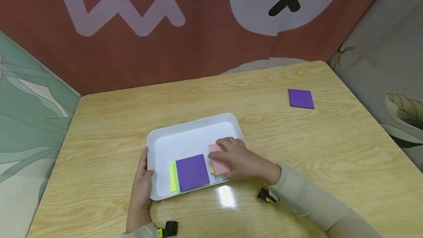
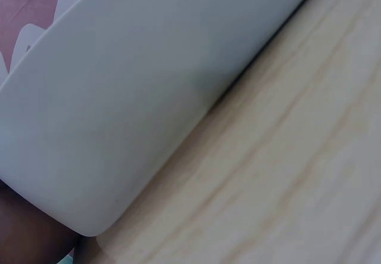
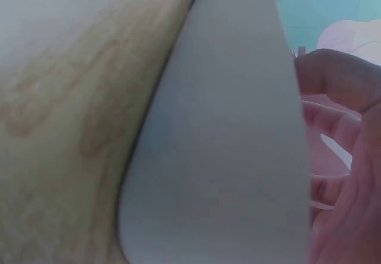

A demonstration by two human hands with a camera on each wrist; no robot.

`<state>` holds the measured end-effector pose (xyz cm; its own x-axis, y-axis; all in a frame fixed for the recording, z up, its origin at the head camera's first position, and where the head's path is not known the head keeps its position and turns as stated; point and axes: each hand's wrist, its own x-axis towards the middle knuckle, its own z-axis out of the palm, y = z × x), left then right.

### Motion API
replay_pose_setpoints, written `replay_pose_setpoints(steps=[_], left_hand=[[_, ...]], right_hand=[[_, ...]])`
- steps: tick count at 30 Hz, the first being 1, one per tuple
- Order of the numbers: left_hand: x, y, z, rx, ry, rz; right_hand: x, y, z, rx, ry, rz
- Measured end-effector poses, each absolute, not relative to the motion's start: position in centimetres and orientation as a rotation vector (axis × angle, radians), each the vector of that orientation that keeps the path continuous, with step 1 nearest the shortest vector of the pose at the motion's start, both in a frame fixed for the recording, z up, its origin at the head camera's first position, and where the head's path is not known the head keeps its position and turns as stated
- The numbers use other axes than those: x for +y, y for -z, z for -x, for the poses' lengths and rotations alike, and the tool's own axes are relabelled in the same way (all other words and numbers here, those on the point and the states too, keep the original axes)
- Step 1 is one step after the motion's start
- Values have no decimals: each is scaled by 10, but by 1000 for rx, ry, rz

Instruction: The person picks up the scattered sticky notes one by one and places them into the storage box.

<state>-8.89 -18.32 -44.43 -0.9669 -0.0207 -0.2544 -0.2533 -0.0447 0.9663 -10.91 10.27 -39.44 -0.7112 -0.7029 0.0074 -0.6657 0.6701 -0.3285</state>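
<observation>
A white tray [image 1: 185, 139] lies on the wooden table, tilted slightly in the head view. My left hand [image 1: 141, 184] grips its left rim, thumb on top and fingers along the outer wall. Inside the tray, my right hand [image 1: 236, 157] holds a pink sticky note pad [image 1: 218, 161], its fingers bent over the top and edges. A sliver of orange [image 1: 212, 168] shows under the pink one. Left of it, a purple sticky note pad [image 1: 192, 172] overlaps yellow-green ones [image 1: 173, 177]. The wrist views mostly show the tray's outer wall [image 2: 137, 85]; the right fingers [image 3: 333, 74] bend beyond the rim.
Another purple pad [image 1: 301, 98] lies on the table [image 1: 109, 127] at the far right. A red cloth backdrop [image 1: 205, 47] hangs behind the back edge, with patterned cloth at both sides. Small black devices [image 1: 267, 195] sit by the wrists.
</observation>
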Motion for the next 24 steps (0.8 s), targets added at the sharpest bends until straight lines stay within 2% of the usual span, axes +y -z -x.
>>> replay_pose_setpoints(steps=[24], left_hand=[[-183,445,88,2047,-2147,297]], right_hand=[[102,412,113,2775,257,1172]])
